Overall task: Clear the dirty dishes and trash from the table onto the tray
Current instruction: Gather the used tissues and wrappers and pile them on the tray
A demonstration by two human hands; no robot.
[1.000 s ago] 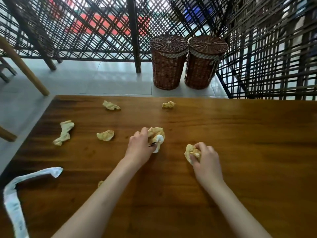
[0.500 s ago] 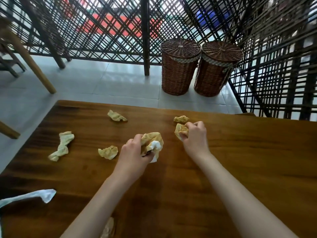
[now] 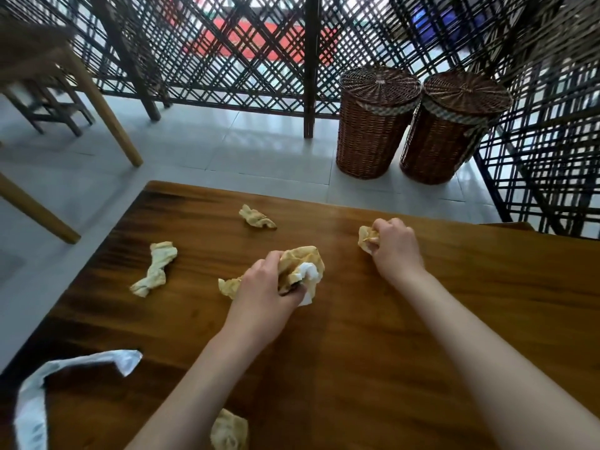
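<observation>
Yellowish crumpled napkins fill both hands: the left hand (image 3: 263, 287) is clamped round a bunched wad of napkins (image 3: 302, 264) with a scrap of white tissue in it, and the right hand (image 3: 394, 245), out toward the far edge of the table (image 3: 487, 303), has its fingers curled round smaller balled napkins (image 3: 367, 238). Gathering looks about half done, by my reading. Still loose are a crumpled piece (image 3: 227, 287) touching the left hand's outer side, a twisted napkin (image 3: 155, 268) further left, another ball (image 3: 256, 217) beyond the left hand, one (image 3: 229, 431) near the left forearm, and a white paper strip (image 3: 74, 381) at the near left corner. No tray or dishes show, so nothing is seen delivered. Compared with half a second ago, the right hand has closed over the far ball that lay just beyond its knuckles, while the left hand keeps its wad in much the same spot.
</observation>
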